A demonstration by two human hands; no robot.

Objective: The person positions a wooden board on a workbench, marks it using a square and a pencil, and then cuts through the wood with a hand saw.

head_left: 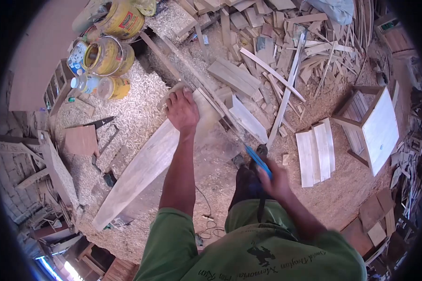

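Note:
My left hand (pixel 182 110) presses down on the upper end of a long pale wooden board (pixel 138 173), its fingers curled over the wood. The board slopes down to the left and narrows at its lower end. In my right hand (pixel 274 180) is the blue handle of a handsaw (pixel 258 159), my fingers wrapped round it. Its thin blade appears to run up and left toward the wood, though its edge is hard to make out. Just beyond lies a pale wooden block (pixel 246 117).
Yellow buckets (pixel 109 56) and a plastic bottle (pixel 84 83) stand upper left among shavings (pixel 140 93). Offcuts (pixel 276 37) are heaped at the top. A small wooden stool-like frame (pixel 380 131) and curved wooden slats (pixel 315 152) sit right. A cable (pixel 208 218) lies by my feet.

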